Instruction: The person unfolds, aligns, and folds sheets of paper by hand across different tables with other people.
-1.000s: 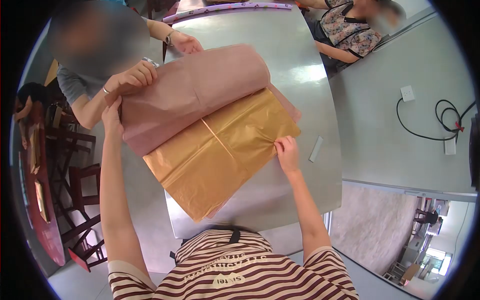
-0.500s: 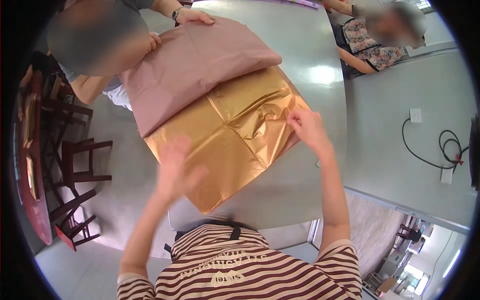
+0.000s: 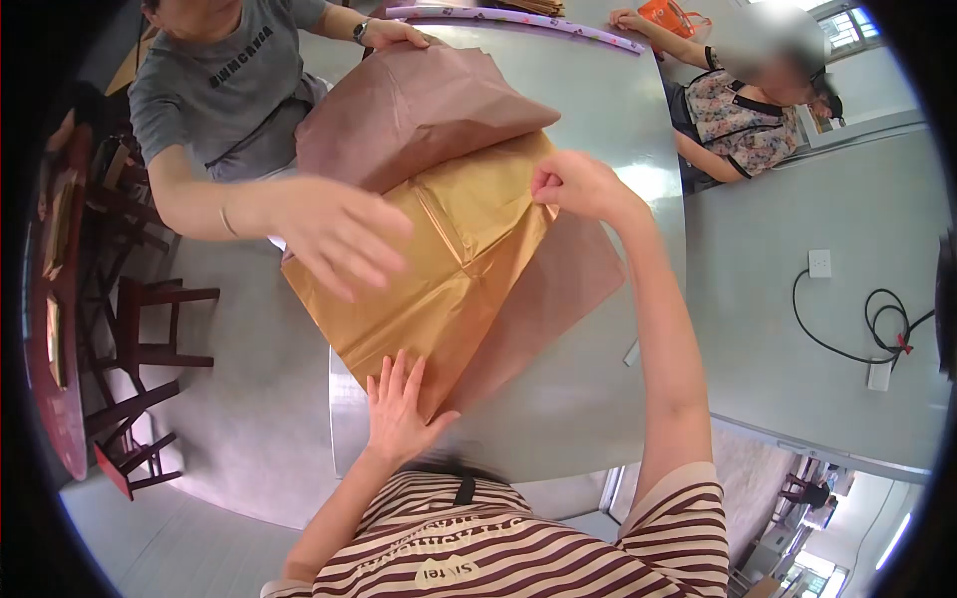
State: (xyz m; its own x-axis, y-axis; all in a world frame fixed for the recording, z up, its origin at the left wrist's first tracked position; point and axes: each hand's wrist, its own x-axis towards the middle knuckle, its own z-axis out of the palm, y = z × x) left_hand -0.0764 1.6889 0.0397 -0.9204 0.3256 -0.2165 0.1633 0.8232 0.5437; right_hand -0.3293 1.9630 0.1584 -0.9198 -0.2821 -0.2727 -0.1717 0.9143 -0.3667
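Note:
My right hand [image 3: 576, 184] pinches the right edge of the gold sheet [image 3: 469, 214], which is lifted and folded inward there. Spread fingers of my left hand [image 3: 401, 407] lie on the sheet's near corner. Under the raised edge a dull pink layer [image 3: 558, 299] shows on the metal table [image 3: 478, 444]. The sheet's far part is covered by a folded-back mauve sheet [image 3: 419, 105]. A co-worker's hand [image 3: 344, 229], blurred, hovers over the gold sheet's left side, and the co-worker's other hand [image 3: 397, 34] rests at the mauve sheet's far edge.
The co-worker in grey [image 3: 234, 85] stands at the far left. Another person [image 3: 743, 115] sits at the right. A purple patterned roll [image 3: 518, 20] lies along the far edge. Red stools [image 3: 164, 324] stand left; a cable [image 3: 832, 334] hangs on the right panel.
My right hand has drawn the gold edge up and inward, uncovering the pink layer. My left hand let go of the mauve sheet and came down on the near corner. The co-worker's hand reached in.

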